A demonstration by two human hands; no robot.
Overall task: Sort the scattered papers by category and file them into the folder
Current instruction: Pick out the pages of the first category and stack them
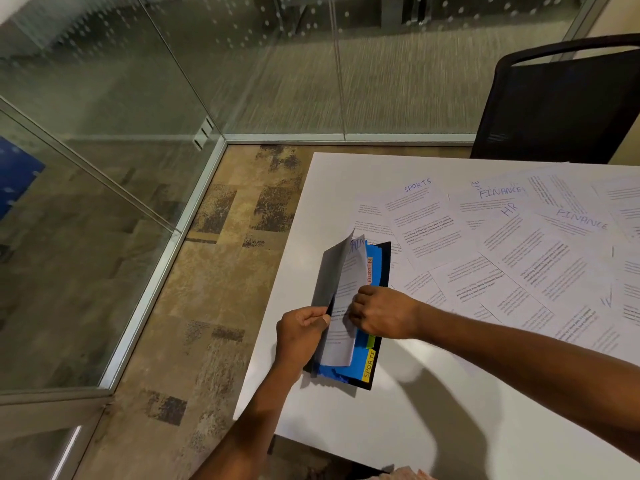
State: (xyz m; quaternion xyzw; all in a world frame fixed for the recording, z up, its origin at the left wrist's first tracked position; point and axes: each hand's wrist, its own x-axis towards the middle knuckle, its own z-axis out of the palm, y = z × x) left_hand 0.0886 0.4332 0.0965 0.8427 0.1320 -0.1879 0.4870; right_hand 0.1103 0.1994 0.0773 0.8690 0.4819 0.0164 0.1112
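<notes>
A black folder (pixel 382 268) with blue dividers and coloured tabs marked ADMIN and SPORTS lies near the table's left edge. My left hand (pixel 301 337) pinches the folder's grey front flap (pixel 330 275) and holds it lifted. My right hand (pixel 381 311) is closed on a white sheet headed ADMIN (pixel 349 285), which sits tucked behind the flap in the folder. Scattered white papers cover the table to the right, among them a SPORTS sheet (pixel 420 209), a FINANCE sheet (pixel 575 230) and an HR sheet (pixel 509 220).
The white table (pixel 398 410) has its left edge just beside the folder, with patterned carpet (pixel 214 271) below. Glass partition walls (pixel 173 81) stand at left and behind. A black office chair (pixel 561 105) sits at the far right side.
</notes>
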